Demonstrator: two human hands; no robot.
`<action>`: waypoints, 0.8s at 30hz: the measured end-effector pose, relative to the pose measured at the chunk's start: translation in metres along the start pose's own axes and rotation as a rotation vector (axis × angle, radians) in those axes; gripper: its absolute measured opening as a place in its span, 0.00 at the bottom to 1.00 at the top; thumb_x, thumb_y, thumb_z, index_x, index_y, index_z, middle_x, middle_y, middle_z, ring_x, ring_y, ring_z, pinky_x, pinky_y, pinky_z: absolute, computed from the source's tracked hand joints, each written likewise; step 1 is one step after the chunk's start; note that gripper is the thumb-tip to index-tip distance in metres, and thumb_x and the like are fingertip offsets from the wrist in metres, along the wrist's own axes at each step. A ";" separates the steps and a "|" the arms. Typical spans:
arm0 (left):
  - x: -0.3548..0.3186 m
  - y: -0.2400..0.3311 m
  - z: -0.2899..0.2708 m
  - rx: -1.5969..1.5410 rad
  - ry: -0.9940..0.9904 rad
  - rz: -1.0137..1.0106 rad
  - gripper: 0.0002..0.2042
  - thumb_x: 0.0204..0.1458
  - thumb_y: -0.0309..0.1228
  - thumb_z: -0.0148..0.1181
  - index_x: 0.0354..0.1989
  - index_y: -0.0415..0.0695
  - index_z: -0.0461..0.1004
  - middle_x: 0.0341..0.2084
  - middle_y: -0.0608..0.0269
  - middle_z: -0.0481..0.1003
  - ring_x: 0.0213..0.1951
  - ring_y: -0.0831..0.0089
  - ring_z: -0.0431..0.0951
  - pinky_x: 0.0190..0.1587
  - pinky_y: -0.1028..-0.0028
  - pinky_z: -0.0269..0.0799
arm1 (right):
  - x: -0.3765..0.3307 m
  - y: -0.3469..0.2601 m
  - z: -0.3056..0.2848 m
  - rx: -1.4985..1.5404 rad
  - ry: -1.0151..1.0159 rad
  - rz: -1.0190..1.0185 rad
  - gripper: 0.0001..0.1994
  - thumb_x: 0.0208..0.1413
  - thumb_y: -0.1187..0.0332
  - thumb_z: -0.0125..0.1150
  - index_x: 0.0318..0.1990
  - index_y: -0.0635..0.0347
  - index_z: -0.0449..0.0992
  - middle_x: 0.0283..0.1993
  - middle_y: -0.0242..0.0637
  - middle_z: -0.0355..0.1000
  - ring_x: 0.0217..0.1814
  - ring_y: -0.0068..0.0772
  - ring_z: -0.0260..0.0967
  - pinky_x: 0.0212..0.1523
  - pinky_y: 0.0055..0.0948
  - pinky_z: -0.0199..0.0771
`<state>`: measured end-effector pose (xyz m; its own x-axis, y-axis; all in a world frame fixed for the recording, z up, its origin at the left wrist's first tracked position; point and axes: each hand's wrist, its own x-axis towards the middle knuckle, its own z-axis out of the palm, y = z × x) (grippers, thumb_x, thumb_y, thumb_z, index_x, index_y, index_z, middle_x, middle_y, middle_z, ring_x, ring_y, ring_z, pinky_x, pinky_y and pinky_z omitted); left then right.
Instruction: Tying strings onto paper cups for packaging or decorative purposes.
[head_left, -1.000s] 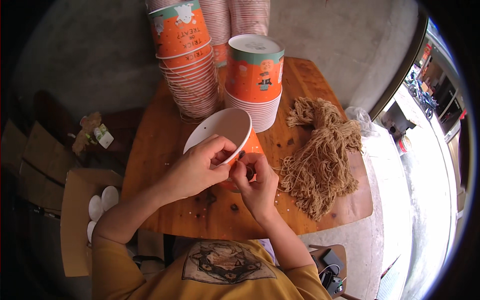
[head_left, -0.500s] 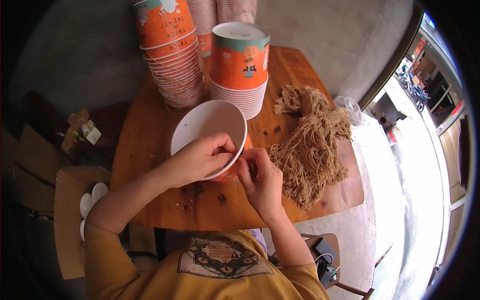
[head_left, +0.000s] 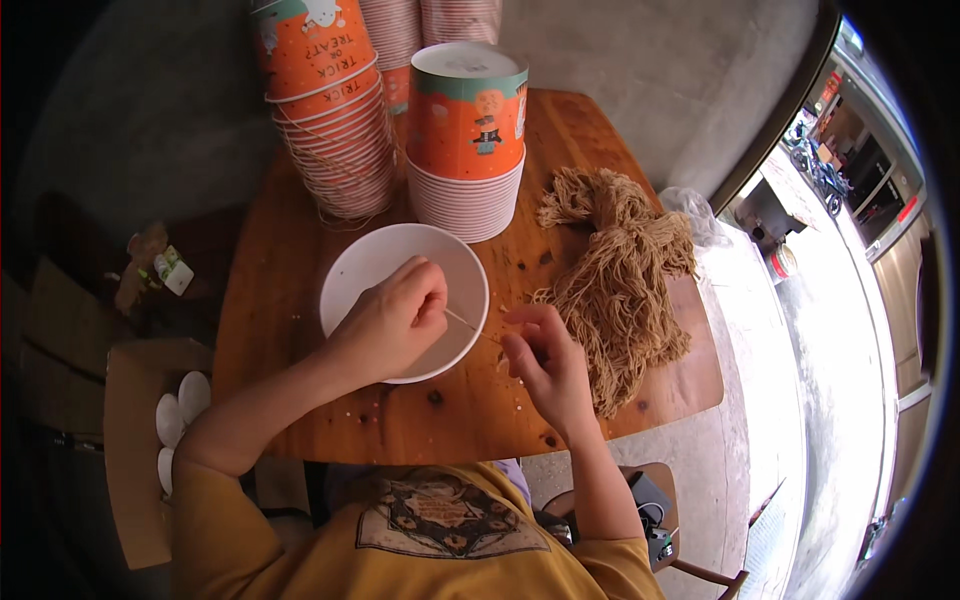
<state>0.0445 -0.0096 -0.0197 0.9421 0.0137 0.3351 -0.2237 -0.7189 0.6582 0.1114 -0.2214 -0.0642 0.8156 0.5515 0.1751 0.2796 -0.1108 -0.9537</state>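
Paper bucket (head_left: 370,265) is found left of centre on the table surface (head_left: 470,425), nearer the left edge; it is judged light, stiff-rimmed, easily dented at the wall and best gripped by the rim. Over its mouth, the left hand (head_left: 392,315) is curled, thin cord (head_left: 461,319) apparently pinched. The right hand (head_left: 550,370) is held half-curled, thumb and forefinger parted. Tan yarn (head_left: 630,290) is piled near the right edge.

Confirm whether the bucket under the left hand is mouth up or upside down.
Mouth up: the bucket shows its white inside, with the left hand over the opening. Any slight lean, I cannot tell.
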 end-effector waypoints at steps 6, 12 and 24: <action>0.003 0.000 -0.002 -0.165 -0.009 0.009 0.03 0.55 0.20 0.51 0.34 0.41 0.66 0.32 0.65 0.68 0.33 0.76 0.70 0.34 0.75 0.68 | 0.017 -0.027 0.005 -0.132 -0.090 -0.044 0.08 0.59 0.67 0.63 0.43 0.59 0.75 0.17 0.33 0.64 0.18 0.19 0.58 0.23 0.25 0.62; 0.008 0.005 -0.008 -0.834 -0.205 -0.443 0.11 0.56 0.21 0.53 0.48 0.42 0.68 0.41 0.66 0.72 0.43 0.79 0.73 0.44 0.76 0.70 | 0.024 -0.021 0.017 0.010 -0.084 -0.037 0.06 0.58 0.68 0.64 0.37 0.61 0.78 0.17 0.25 0.62 0.21 0.13 0.52 0.23 0.21 0.57; 0.007 -0.011 0.001 -1.357 -0.426 -0.718 0.15 0.58 0.21 0.54 0.54 0.39 0.66 0.45 0.61 0.72 0.47 0.73 0.74 0.52 0.76 0.70 | 0.018 -0.011 0.024 0.306 -0.052 0.023 0.05 0.62 0.68 0.61 0.37 0.58 0.77 0.27 0.17 0.69 0.28 0.07 0.59 0.29 0.12 0.57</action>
<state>0.0543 -0.0022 -0.0251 0.8912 -0.2923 -0.3469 0.4505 0.4795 0.7531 0.1113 -0.1905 -0.0564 0.7906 0.5942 0.1478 0.0898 0.1262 -0.9879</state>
